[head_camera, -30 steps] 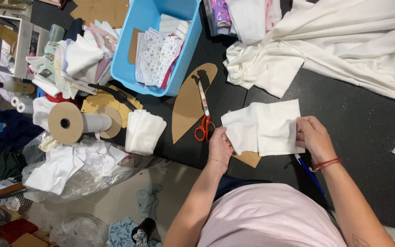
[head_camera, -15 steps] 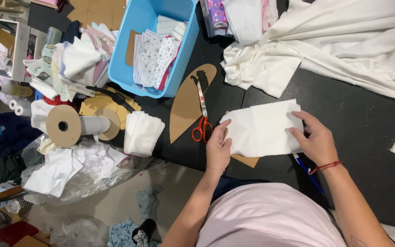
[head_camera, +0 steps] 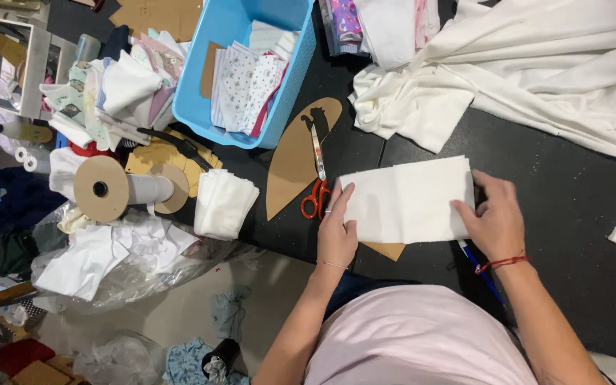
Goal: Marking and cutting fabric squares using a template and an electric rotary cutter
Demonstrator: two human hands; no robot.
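A folded white fabric piece (head_camera: 408, 199) lies flat on the black table (head_camera: 572, 214). My left hand (head_camera: 336, 228) presses its left edge with fingers spread. My right hand (head_camera: 493, 217), with a red thread bracelet at the wrist, rests flat on its right edge. A brown cardboard pattern (head_camera: 388, 249) peeks out from under the fabric's near edge. Orange-handled scissors (head_camera: 317, 185) lie just left of my left hand, partly on a larger curved cardboard template (head_camera: 290, 164).
A blue plastic basket (head_camera: 240, 64) of printed cloth pieces stands at the back. A large white cloth (head_camera: 536, 64) is heaped at the back right. A small stack of white pieces (head_camera: 224, 203), a cardboard spool (head_camera: 108, 189) and a blue pen (head_camera: 483, 274) lie nearby.
The white fabric, bunched and folded over a second ago, now lies spread flat. Both hands have moved apart to its left and right edges.
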